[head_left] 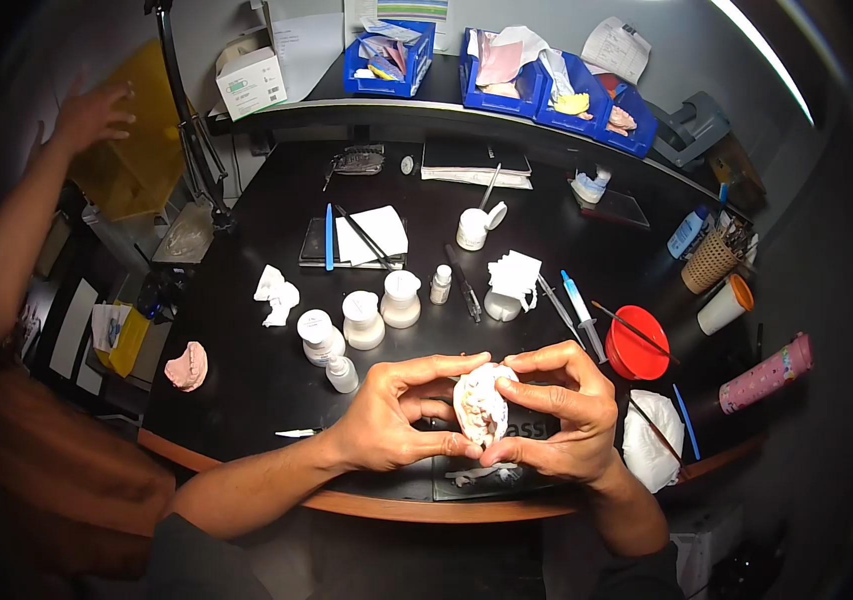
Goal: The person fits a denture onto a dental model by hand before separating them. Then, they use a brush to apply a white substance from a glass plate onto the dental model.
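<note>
Between both hands, above the table's front edge, is a whitish dental cast (482, 405) with a rough, toothed surface. My left hand (394, 412) grips its left side, thumb low and fingers at the top. My right hand (564, 410) holds the right side, with the thumb at the bottom and fingertips on its upper part. Below the hands lies a dark glass slab (457, 485), partly covered, with small whitish pieces on it. A pink dental cast (187, 367) rests at the table's left. White-lidded jars (364, 320) stand beyond my left hand.
A red bowl (637, 343), a syringe (583, 308) and a white bag (653, 440) are to the right. Blue bins (390, 60) line the back shelf. A co-worker's arm (22, 225) reaches up at the far left, beside the lamp arm (187, 120).
</note>
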`<state>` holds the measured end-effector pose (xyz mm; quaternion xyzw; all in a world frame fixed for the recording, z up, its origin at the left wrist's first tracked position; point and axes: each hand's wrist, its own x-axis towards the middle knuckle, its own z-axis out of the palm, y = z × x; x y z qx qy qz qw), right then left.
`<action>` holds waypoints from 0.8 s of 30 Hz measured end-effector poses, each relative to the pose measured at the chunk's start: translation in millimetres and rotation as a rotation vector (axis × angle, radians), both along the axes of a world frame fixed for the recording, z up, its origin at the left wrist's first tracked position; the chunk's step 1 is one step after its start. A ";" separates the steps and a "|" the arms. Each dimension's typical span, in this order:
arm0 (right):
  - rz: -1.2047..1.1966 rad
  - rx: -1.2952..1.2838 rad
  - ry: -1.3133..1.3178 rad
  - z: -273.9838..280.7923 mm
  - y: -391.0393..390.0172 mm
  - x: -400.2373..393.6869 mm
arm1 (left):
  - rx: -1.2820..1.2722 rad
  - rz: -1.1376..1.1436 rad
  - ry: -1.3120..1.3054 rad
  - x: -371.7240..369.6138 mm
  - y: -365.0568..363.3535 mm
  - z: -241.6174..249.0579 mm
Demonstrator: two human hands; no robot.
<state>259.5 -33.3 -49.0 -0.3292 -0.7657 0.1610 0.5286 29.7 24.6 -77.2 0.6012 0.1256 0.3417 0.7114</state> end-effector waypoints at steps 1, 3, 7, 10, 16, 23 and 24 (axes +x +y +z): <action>0.012 -0.019 0.002 0.0 -0.4 0.4 | 0.001 0.005 -0.004 0.0 0.2 -0.6; 0.037 -0.055 0.005 1.0 -0.6 1.3 | 0.003 0.015 -0.011 0.2 0.9 -1.7; 0.063 -0.168 0.017 5.8 -2.3 1.7 | 0.014 0.040 0.008 1.8 1.3 -1.0; 0.091 -0.209 0.026 4.3 -0.9 4.2 | 0.001 0.052 0.015 2.0 1.5 1.8; 0.092 -0.204 0.017 5.4 -0.8 4.3 | 0.018 0.078 -0.021 3.0 1.0 -0.9; 0.104 -0.198 0.006 6.8 -0.8 5.0 | 0.015 0.074 -0.002 2.5 0.7 0.9; 0.107 -0.192 0.005 6.9 -0.5 5.1 | 0.013 0.073 -0.006 2.7 0.6 0.8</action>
